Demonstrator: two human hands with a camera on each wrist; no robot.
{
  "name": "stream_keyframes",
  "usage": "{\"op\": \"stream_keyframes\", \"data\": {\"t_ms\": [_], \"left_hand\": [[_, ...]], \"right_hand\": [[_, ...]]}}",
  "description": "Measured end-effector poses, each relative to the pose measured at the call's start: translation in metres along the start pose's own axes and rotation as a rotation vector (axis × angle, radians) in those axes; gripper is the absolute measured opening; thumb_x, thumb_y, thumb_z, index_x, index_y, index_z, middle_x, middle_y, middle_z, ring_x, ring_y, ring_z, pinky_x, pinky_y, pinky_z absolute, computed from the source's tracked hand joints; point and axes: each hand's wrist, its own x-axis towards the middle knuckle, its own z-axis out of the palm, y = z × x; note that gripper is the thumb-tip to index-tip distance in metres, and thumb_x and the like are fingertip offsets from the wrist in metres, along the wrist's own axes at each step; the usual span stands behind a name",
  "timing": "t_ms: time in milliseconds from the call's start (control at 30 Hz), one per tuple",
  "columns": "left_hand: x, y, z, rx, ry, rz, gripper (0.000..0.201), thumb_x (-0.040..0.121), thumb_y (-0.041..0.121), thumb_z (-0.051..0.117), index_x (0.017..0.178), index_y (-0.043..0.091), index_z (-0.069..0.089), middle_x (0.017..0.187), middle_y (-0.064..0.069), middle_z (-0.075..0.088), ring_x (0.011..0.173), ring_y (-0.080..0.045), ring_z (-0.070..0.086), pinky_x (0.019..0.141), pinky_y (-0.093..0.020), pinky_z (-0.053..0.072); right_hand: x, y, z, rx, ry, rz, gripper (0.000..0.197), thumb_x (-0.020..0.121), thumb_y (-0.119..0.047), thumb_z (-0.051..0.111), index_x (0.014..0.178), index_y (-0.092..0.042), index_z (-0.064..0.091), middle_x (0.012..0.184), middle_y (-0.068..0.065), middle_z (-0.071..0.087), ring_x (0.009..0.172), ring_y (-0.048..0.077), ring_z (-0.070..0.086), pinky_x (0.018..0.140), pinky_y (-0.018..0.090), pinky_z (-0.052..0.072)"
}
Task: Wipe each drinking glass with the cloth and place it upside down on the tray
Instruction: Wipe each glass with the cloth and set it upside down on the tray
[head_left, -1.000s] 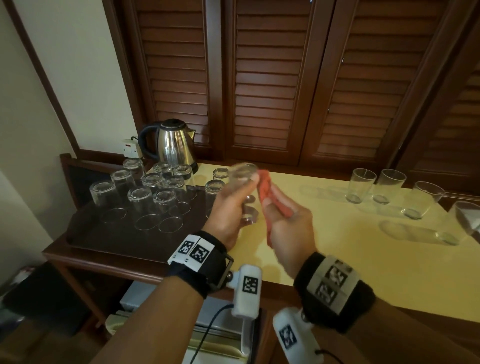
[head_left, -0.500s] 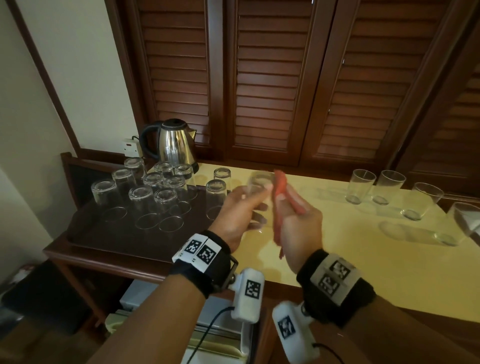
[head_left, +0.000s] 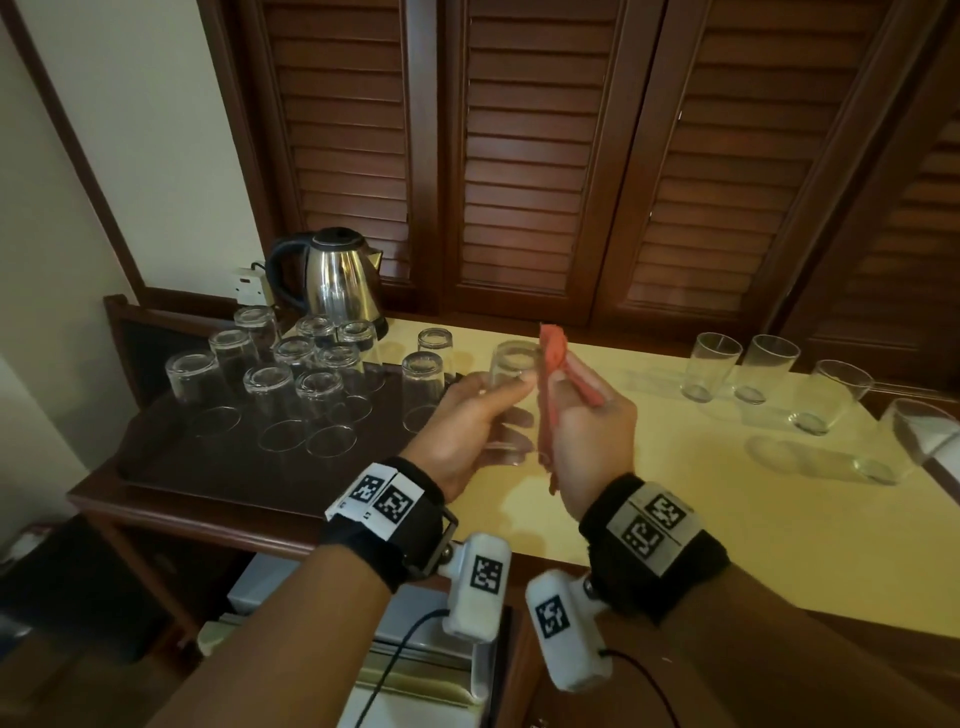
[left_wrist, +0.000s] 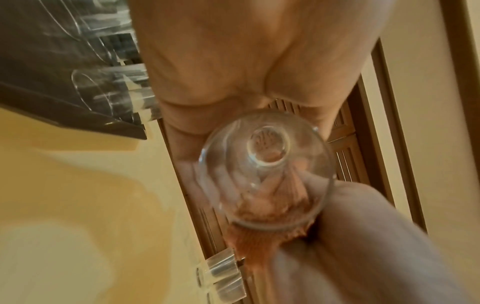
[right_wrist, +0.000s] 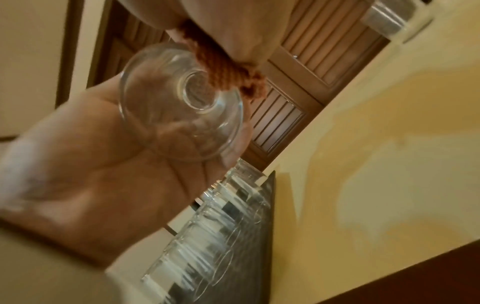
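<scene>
My left hand (head_left: 470, 415) grips a clear drinking glass (head_left: 511, 384) upside down above the yellow counter, just right of the dark tray (head_left: 228, 467). My right hand (head_left: 587, 415) pinches a red cloth (head_left: 550, 364) against the glass's right side. In the left wrist view the glass (left_wrist: 265, 170) shows its open mouth, with the cloth (left_wrist: 259, 232) behind it. In the right wrist view the cloth (right_wrist: 231, 67) lies against the glass (right_wrist: 182, 102). Several glasses (head_left: 270, 384) stand upside down on the tray.
A steel kettle (head_left: 337, 280) stands behind the tray by the wall socket. Several upright glasses (head_left: 763, 369) line the counter's right side. Dark louvred doors (head_left: 545, 156) back the counter. A white appliance (head_left: 415, 675) sits below the counter's front edge.
Both hands have shifted slightly right and away from me with the glass and cloth. The cloth now stands more upright along the glass's right side.
</scene>
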Motion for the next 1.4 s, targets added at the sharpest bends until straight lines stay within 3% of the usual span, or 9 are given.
{"op": "stream_keyframes", "data": {"t_ms": [133, 267, 367, 467, 633, 1000, 1133, 1267, 1400], "left_hand": [[0.001, 0.003, -0.004, -0.010, 0.043, -0.020, 0.070, 0.094, 0.074, 0.051, 0.136, 0.019, 0.061, 0.121, -0.020, 0.069, 0.105, -0.039, 0.072, 0.083, -0.044, 0.061], [-0.003, 0.000, -0.003, -0.013, 0.003, 0.033, 0.054, 0.089, 0.054, 0.075, 0.127, 0.018, 0.061, 0.111, -0.020, 0.065, 0.090, -0.034, 0.068, 0.070, -0.039, 0.058], [-0.001, -0.001, -0.006, -0.031, -0.016, 0.042, 0.078, 0.084, 0.074, 0.064, 0.141, 0.021, 0.057, 0.127, -0.028, 0.065, 0.109, -0.046, 0.069, 0.095, -0.056, 0.059], [-0.007, -0.005, -0.003, 0.030, -0.101, -0.031, 0.050, 0.099, 0.054, 0.064, 0.134, 0.019, 0.059, 0.116, -0.020, 0.067, 0.096, -0.036, 0.070, 0.081, -0.042, 0.059], [-0.005, -0.001, 0.002, -0.021, 0.039, 0.009, 0.059, 0.090, 0.068, 0.062, 0.129, 0.023, 0.064, 0.107, -0.013, 0.064, 0.090, -0.028, 0.065, 0.080, -0.044, 0.057], [-0.010, -0.004, 0.001, 0.060, -0.090, -0.037, 0.046, 0.101, 0.052, 0.060, 0.133, 0.020, 0.063, 0.117, -0.018, 0.072, 0.096, -0.032, 0.072, 0.078, -0.040, 0.058], [-0.005, -0.003, 0.001, 0.009, 0.058, 0.025, 0.063, 0.084, 0.074, 0.066, 0.127, 0.027, 0.069, 0.120, -0.020, 0.068, 0.094, -0.031, 0.067, 0.078, -0.043, 0.057], [-0.011, 0.004, 0.004, 0.049, -0.070, -0.044, 0.041, 0.101, 0.055, 0.060, 0.126, 0.023, 0.063, 0.103, -0.015, 0.067, 0.084, -0.027, 0.070, 0.073, -0.040, 0.057], [-0.006, 0.008, 0.000, 0.061, 0.036, 0.025, 0.060, 0.088, 0.073, 0.062, 0.127, 0.028, 0.068, 0.113, -0.015, 0.069, 0.089, -0.027, 0.068, 0.077, -0.040, 0.056]], "right_hand": [[-0.016, 0.002, 0.003, -0.042, -0.087, -0.019, 0.037, 0.102, -0.021, 0.059, 0.133, -0.041, 0.057, 0.094, -0.027, 0.071, 0.077, 0.007, 0.065, 0.061, 0.016, 0.047], [-0.008, 0.002, 0.000, -0.005, -0.031, -0.009, 0.034, 0.103, -0.024, 0.058, 0.134, -0.037, 0.062, 0.114, 0.000, 0.073, 0.075, 0.002, 0.053, 0.069, 0.018, 0.045], [-0.021, 0.004, -0.001, -0.062, -0.129, -0.038, 0.039, 0.103, -0.018, 0.056, 0.137, -0.038, 0.055, 0.111, -0.013, 0.072, 0.060, -0.007, 0.057, 0.056, 0.010, 0.047], [-0.005, 0.000, -0.007, -0.006, -0.025, -0.002, 0.035, 0.103, -0.021, 0.057, 0.135, -0.033, 0.062, 0.121, -0.013, 0.070, 0.092, -0.003, 0.068, 0.081, 0.023, 0.058], [-0.021, 0.005, -0.001, -0.051, -0.069, -0.032, 0.036, 0.103, -0.027, 0.058, 0.138, -0.037, 0.058, 0.113, -0.001, 0.074, 0.067, -0.004, 0.053, 0.059, 0.013, 0.046], [-0.014, 0.003, -0.009, 0.039, -0.019, 0.008, 0.035, 0.102, -0.025, 0.059, 0.136, -0.031, 0.062, 0.123, -0.015, 0.069, 0.101, 0.001, 0.066, 0.076, 0.009, 0.048], [-0.032, 0.002, -0.004, -0.053, -0.092, -0.015, 0.038, 0.103, -0.024, 0.057, 0.138, -0.040, 0.054, 0.094, -0.002, 0.076, 0.053, -0.002, 0.050, 0.049, 0.013, 0.042], [-0.014, 0.005, -0.009, -0.037, 0.014, 0.040, 0.033, 0.101, -0.040, 0.058, 0.134, -0.043, 0.058, 0.117, 0.005, 0.074, 0.077, 0.009, 0.060, 0.068, 0.026, 0.047], [-0.027, 0.002, -0.004, -0.064, -0.109, -0.017, 0.035, 0.103, -0.029, 0.057, 0.136, -0.040, 0.058, 0.083, -0.013, 0.061, 0.068, -0.002, 0.054, 0.065, 0.018, 0.044]]}}
